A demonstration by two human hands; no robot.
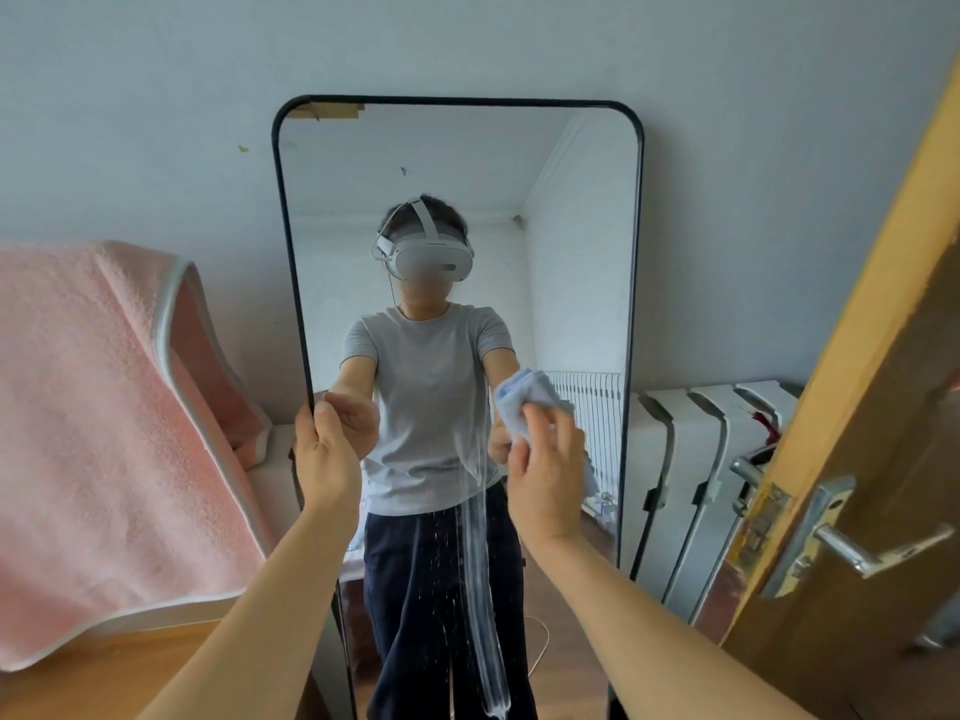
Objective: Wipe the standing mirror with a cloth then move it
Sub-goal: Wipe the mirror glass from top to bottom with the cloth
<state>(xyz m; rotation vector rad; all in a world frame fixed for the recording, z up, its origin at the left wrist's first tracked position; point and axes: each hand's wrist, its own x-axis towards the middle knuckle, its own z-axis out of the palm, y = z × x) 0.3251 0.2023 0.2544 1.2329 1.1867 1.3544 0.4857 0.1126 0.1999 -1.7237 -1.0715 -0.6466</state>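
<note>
Head cam: the standing mirror stands against the wall, with a thin black frame and rounded corners. The left hand grips its left edge, fingers curled round the frame. The right hand clutches a bunched blue cloth on the glass, right of middle. A white streak runs down the glass beside it. A pink towel crowds the mirror's left, while a radiator and a wooden door sit close on its right.

I have just one view, the head camera: wide-angle, facing forward and slightly down, close to the standing mirror at 12 o'clock. The door at 3 o'clock leans, probably from lens distortion.
</note>
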